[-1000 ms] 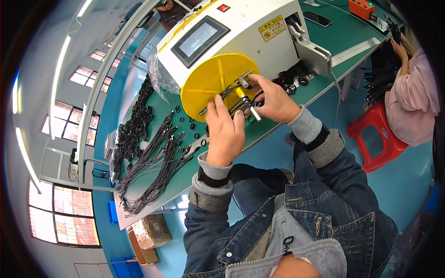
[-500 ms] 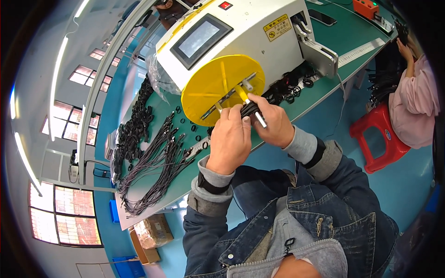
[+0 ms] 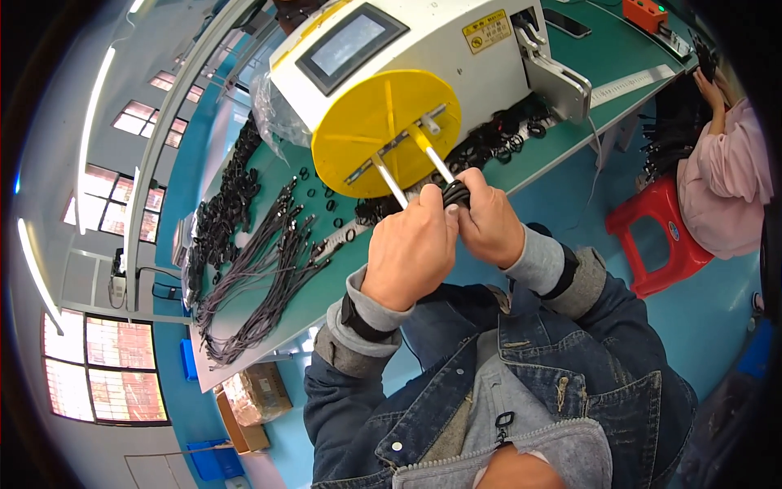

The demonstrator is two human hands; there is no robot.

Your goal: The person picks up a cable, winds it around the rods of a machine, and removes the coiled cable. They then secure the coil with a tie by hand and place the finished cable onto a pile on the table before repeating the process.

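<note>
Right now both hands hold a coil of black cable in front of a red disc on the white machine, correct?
Not quite: the disc is yellow, not red, as the head view shows. The left hand and right hand do hold the black cable coil before the white machine.

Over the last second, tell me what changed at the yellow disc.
Both hands, left hand and right hand, drew back from the yellow winding disc toward the body, carrying the black cable coil to the tips of the white pegs. Both hands remain closed on the coil.
</note>
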